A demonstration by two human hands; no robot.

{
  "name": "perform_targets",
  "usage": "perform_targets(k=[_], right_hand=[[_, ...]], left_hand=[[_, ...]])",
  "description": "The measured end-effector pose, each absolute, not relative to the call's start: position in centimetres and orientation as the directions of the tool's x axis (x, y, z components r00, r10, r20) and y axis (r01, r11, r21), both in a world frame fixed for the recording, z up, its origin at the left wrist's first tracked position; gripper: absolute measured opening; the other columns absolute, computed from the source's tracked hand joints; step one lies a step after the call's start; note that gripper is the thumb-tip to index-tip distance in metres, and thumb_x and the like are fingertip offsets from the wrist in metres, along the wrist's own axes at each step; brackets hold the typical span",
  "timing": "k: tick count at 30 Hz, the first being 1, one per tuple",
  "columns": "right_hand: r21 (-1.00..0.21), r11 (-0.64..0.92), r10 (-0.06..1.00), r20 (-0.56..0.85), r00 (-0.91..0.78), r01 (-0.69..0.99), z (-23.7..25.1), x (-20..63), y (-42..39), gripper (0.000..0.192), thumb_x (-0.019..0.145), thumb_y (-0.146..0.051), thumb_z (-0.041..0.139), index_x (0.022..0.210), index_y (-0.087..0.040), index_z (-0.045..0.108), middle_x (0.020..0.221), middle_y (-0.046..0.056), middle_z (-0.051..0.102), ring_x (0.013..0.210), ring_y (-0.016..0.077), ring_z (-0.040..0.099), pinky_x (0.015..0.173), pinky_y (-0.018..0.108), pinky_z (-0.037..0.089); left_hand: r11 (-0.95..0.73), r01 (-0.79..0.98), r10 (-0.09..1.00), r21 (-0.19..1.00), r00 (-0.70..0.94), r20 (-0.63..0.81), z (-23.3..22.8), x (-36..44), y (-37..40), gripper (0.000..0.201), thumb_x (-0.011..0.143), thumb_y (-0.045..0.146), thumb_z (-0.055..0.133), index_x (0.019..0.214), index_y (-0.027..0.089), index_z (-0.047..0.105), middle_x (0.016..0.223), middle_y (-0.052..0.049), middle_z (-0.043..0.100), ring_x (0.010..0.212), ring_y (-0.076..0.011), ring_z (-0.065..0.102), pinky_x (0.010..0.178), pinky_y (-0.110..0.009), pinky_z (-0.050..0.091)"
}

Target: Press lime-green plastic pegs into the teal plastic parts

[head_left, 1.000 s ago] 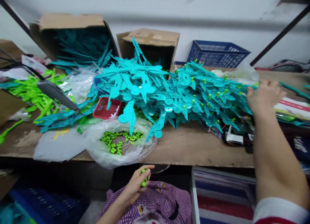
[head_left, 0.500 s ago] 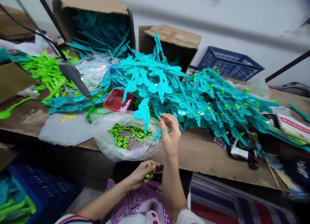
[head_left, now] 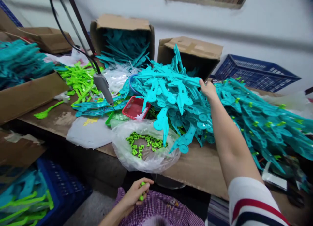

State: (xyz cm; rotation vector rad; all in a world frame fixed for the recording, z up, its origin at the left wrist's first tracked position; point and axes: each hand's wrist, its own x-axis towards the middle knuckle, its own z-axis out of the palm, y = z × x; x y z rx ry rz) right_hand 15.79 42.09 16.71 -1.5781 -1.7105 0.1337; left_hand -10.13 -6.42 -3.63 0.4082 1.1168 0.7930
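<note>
My left hand (head_left: 136, 192) is closed around small lime-green plastic pieces (head_left: 141, 190), held low over my lap. In front of it, a clear plastic bag (head_left: 119, 151) lies open at the table edge, with many small green pieces (head_left: 137, 144) inside. Stretched far forward, my right hand (head_left: 208, 89) is at the heap of flat teal plastic parts (head_left: 168, 81). Its thumb lies against the end of a teal part (head_left: 193, 81) on top, and its other fingers are mostly hidden. One loose teal part (head_left: 184, 142) lies beside the bag's right rim.
A red basket (head_left: 132, 108) and a green basket (head_left: 116, 118) stand behind the bag. A grey hanging tool (head_left: 104, 89) comes down at the left. Cardboard boxes (head_left: 122, 22) and a blue crate (head_left: 256, 73) line the back. Teal parts with green bits (head_left: 264, 115) spread right.
My right hand has moved from beside the bag forward and right onto the teal heap. My left hand stays low with the green pieces. The view has shifted leftward.
</note>
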Motion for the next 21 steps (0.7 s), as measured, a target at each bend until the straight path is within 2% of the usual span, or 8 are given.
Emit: perform_targets(k=[3,6,8,10,13,16,19,21], right_hand=[[-0.568,0.222,0.906,0.42,0.047,0.793,16.7,16.1,42.5,0.051,0.086,-0.062,0.057,0.09,-0.012,0.064,0.082,0.011,0.067,0.094,0.0297,0.062,0.085,0.042,0.049],[-0.594,0.28,0.857,0.508,0.082,0.754,17.3,15.7,39.5,0.038,0.091,-0.051,0.056,0.089,-0.013,0.062,0.079,0.006,0.064,0.086,0.021,0.059,0.083,0.035,0.047],[-0.654,0.329,0.808,0.568,0.155,0.681,17.6,15.8,36.4,0.029,0.094,-0.041,0.054,0.087,-0.013,0.059,0.075,0.002,0.059,0.078,0.0152,0.055,0.081,0.031,0.044],[-0.763,0.356,0.798,0.549,0.249,0.54,17.3,16.7,32.4,0.026,0.096,-0.037,0.053,0.08,-0.016,0.054,0.065,-0.002,0.048,0.066,0.011,0.046,0.073,0.028,0.042],[-0.929,0.303,0.893,0.355,0.279,0.21,15.9,19.5,24.4,0.03,0.09,-0.046,0.06,0.077,-0.02,0.049,0.056,-0.007,0.034,0.052,0.0092,0.032,0.055,0.026,0.034],[-0.997,0.072,0.985,0.071,0.155,-0.004,13.7,23.8,15.0,0.039,0.074,-0.054,0.074,0.074,-0.024,0.05,0.052,-0.008,0.028,0.046,0.0086,0.025,0.046,0.026,0.023],[-0.983,-0.177,0.972,-0.165,0.164,0.056,11.0,29.0,6.0,0.043,0.069,-0.062,0.073,0.065,-0.025,0.051,0.05,-0.007,0.022,0.042,0.0086,0.018,0.043,0.028,0.014],[-0.936,-0.319,0.932,-0.282,0.225,0.147,9.4,33.0,0.6,0.045,0.068,-0.067,0.069,0.06,-0.027,0.052,0.049,-0.005,0.023,0.04,0.0104,0.021,0.042,0.03,0.016]], left_hand=[[0.669,-0.393,0.722,0.631,0.142,-0.677,-3.6,-10.7,-7.5,0.061,0.061,0.062,0.082,0.099,0.016,0.068,0.068,0.005,0.047,0.045,-0.0015,0.033,0.037,-0.016,0.009],[0.664,-0.4,0.728,0.631,0.154,-0.668,-2.4,-10.1,-7.1,0.065,0.06,0.062,0.082,0.102,0.015,0.069,0.067,0.005,0.046,0.046,-0.0021,0.033,0.037,-0.016,0.009],[0.648,-0.387,0.753,0.656,0.195,-0.629,-0.9,-9.4,-5.8,0.064,0.063,0.062,0.081,0.105,0.015,0.069,0.069,0.005,0.046,0.046,-0.0018,0.032,0.038,-0.016,0.01],[0.62,-0.355,0.784,0.699,0.253,-0.567,1.0,-8.6,-3.9,0.06,0.067,0.059,0.079,0.106,0.014,0.069,0.069,0.005,0.046,0.046,-0.0018,0.032,0.039,-0.016,0.013],[0.554,-0.331,0.822,0.764,0.36,-0.441,4.2,-7.2,0.1,0.055,0.071,0.055,0.078,0.108,0.015,0.07,0.066,0.006,0.043,0.048,-0.0027,0.034,0.04,-0.016,0.017],[0.445,-0.389,0.87,0.807,0.402,-0.286,6.8,-5.3,3.9,0.051,0.074,0.052,0.077,0.11,0.016,0.07,0.068,0.005,0.044,0.048,-0.0022,0.035,0.041,-0.017,0.018],[0.368,-0.453,0.9,0.812,0.394,-0.187,7.9,-3.0,6.3,0.055,0.073,0.051,0.078,0.116,0.017,0.069,0.07,0.005,0.045,0.048,-0.002,0.034,0.04,-0.018,0.017],[0.365,-0.457,0.903,0.811,0.385,-0.189,7.5,-1.6,6.5,0.059,0.073,0.051,0.078,0.121,0.017,0.068,0.068,0.006,0.042,0.048,-0.002,0.033,0.04,-0.018,0.014]])
